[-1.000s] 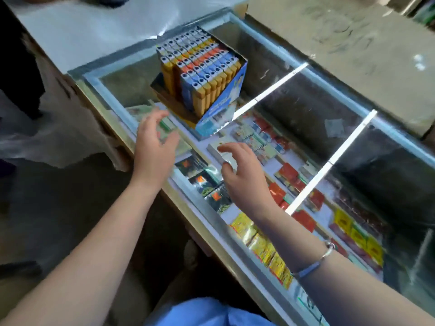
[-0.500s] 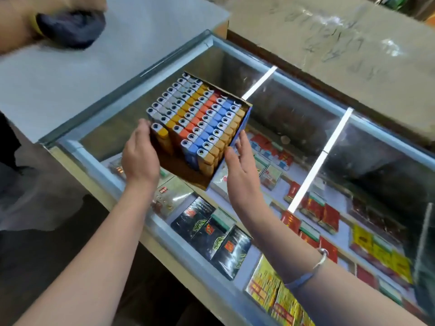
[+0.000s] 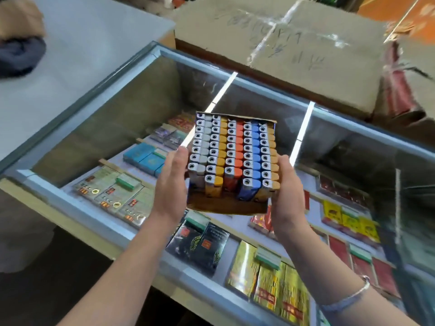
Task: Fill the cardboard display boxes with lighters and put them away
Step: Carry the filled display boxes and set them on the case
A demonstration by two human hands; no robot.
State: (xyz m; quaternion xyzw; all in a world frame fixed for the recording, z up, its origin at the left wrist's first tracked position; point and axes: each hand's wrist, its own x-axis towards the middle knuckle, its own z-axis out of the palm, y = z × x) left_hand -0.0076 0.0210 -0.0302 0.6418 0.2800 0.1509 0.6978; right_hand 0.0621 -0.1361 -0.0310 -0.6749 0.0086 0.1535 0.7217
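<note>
— Location of display box (image 3: 226, 205)?
— Held in the air above the glass-topped table (image 3: 98, 102), clear of the glass. Clamped between left hand (image 3: 170, 187) and right hand (image 3: 286, 196), one against each side wall.
— State of the fingers?
— Left fingers (image 3: 176, 158) laid along the left wall, thumb side uppermost, pressed flat to the cardboard. Right fingers (image 3: 284, 165) curled against the right wall, tips just at the upper edge. Undersides hidden; grip beneath cannot be told.
— Contents?
— Packed full with lighters (image 3: 233, 151), upright in rows: grey, yellow, orange, blue, yellow again. Metal heads facing up. Box tilted toward the camera.
— Surroundings?
— Cigarette packs (image 3: 200, 241) shelved under the glass. Large taped carton (image 3: 294, 43) beyond the table. Bracelet (image 3: 353, 295) on right wrist.
</note>
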